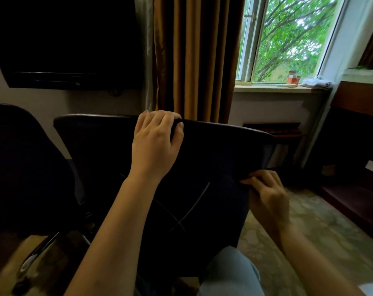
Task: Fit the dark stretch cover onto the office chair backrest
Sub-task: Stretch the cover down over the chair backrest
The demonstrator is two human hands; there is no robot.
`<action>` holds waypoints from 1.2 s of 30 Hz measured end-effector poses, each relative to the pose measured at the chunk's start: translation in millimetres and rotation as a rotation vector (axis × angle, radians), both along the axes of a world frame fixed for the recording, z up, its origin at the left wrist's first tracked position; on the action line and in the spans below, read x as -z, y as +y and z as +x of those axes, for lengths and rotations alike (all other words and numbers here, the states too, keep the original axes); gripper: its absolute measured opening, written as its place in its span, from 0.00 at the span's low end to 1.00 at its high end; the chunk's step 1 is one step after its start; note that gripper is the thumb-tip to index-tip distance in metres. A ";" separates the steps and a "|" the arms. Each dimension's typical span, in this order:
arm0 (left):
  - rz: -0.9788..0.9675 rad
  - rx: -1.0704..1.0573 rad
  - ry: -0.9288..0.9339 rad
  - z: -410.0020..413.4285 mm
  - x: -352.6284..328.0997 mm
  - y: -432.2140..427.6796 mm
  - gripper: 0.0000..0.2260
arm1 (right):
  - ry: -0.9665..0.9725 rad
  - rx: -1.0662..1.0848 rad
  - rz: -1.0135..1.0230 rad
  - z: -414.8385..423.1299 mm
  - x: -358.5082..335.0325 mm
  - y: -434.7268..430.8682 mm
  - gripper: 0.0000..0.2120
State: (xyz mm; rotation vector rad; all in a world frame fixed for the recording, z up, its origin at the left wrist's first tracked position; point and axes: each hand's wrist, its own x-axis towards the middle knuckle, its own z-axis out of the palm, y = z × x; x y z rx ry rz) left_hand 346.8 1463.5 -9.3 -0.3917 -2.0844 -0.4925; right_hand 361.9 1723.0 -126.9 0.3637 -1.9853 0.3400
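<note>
The office chair backrest [91, 142] stands in front of me, seen from behind, its bare top edge showing at the left. A dark stretch cover [219, 159] lies over its right half, from the top edge down the right side. My left hand [155, 144] grips the top edge near the middle, fingers curled over it and thumb on the cover. My right hand [268, 193] pinches the cover's lower hem at the right side of the backrest, where a grey strip of chair [269, 153] shows past the fabric.
A second dark chair [21, 171] stands close at the left. Brown curtains [194, 60] and a window [288, 39] lie behind, a dark screen [64, 39] hangs at upper left, dark wooden furniture [356, 146] stands at the right. Patterned carpet [309, 231] covers the floor.
</note>
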 end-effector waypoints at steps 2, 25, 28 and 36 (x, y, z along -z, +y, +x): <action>-0.007 -0.001 0.002 1.3 0.4 -0.6 0.15 | -0.045 -0.030 0.031 1.5 4.5 2.4 0.08; -0.020 -0.004 -0.025 5.5 0.8 0.1 0.16 | -0.218 -0.064 -0.137 1.6 36.1 2.5 0.18; -0.025 -0.004 -0.023 5.3 2.3 -1.6 0.17 | -0.123 -0.059 -0.209 10.4 9.4 0.4 0.15; -0.011 -0.033 0.022 -2.3 9.8 1.5 0.17 | 0.134 -0.032 -0.266 -1.9 -19.4 -2.7 0.10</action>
